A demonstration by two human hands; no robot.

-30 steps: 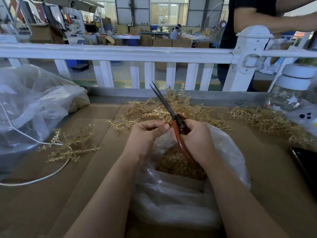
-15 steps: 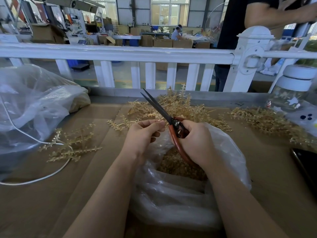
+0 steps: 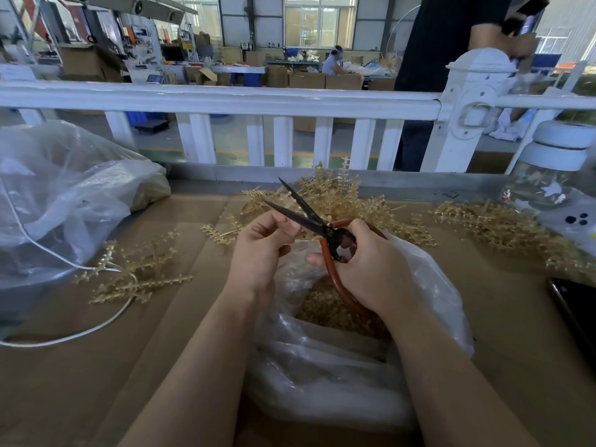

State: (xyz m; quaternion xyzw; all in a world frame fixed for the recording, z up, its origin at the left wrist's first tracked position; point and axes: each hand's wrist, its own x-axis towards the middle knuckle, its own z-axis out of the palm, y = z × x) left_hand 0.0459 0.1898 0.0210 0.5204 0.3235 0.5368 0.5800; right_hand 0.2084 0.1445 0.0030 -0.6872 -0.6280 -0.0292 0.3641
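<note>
Two black blades of the scissors [image 3: 317,225] stand apart; red-brown loop handles, gripped by right hand [image 3: 364,272] over the clear bag [image 3: 322,382] at the tabletop's [image 3: 96,382] front edge, mid; left hand [image 3: 258,253] curls by the blades, can't tell if it pinches anything.

Across the back, a white railing [image 3: 225,103]; behind it, a person in dark clothes [image 3: 435,43] and stacked cardboard boxes [image 3: 325,80]; at left, a big clear plastic bag [image 3: 64,188] with a white cable [image 3: 96,327] curving over the brown cardboard sheet [image 3: 80,382]; at right, a white-lidded jar [image 3: 554,175]; nearer, at the edge, a dark phone [image 3: 577,304].
</note>
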